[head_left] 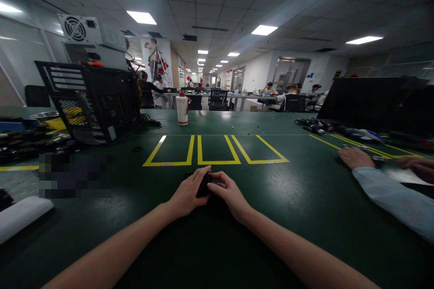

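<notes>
Close in front of me on the green tabletop (217,253), my left hand (191,189) is curled round a small black object (203,186). Its kind cannot be made out, as my fingers cover most of it and it is dark against the table. My right hand (230,192) meets it from the other side, thumb and fingers pinched at the object's right edge. Both hands are closed. Just beyond them lie three yellow tape outlines (219,162) on the table.
A white bottle (182,109) stands at the back. On the left are a black computer case (98,99) with power supplies (81,29) on top, and a white roll (25,214). A co-worker's hand (356,157) rests at right, near cables (317,125) and a dark monitor (373,101).
</notes>
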Available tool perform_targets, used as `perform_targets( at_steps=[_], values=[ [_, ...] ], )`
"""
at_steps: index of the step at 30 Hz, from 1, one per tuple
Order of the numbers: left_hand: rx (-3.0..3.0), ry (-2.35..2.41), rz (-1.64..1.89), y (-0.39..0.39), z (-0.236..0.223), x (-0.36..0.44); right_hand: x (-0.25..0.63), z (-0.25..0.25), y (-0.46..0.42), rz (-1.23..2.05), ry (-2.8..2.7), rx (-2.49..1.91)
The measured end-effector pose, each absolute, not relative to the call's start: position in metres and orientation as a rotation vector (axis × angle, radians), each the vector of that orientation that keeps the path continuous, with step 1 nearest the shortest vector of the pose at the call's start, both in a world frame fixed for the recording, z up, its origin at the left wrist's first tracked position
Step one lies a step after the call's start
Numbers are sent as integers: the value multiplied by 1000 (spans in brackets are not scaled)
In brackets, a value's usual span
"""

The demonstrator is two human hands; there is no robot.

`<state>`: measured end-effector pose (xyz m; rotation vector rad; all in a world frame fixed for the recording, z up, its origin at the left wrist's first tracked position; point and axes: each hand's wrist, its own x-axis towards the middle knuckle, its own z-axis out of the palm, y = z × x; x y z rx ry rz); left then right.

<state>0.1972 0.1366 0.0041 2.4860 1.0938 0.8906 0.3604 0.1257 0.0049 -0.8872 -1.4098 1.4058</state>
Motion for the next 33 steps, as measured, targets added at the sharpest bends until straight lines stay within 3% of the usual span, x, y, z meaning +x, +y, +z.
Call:
perform_targets(
  at_steps=[7,17,25,33],
  values=[
    [2559,1156,860,140,-1,199,357,-2,134,1279,-1404,-911],
    [2716,1296,833,137,0,198,360,-2,133,1392,-1400,-929],
    [2703,1157,823,138,0,196,359,-6,131,1201,-1533,-879],
    [2700,1164,844,138,0,196,355,-1,130,1257,-1439,-870]
  ],
)
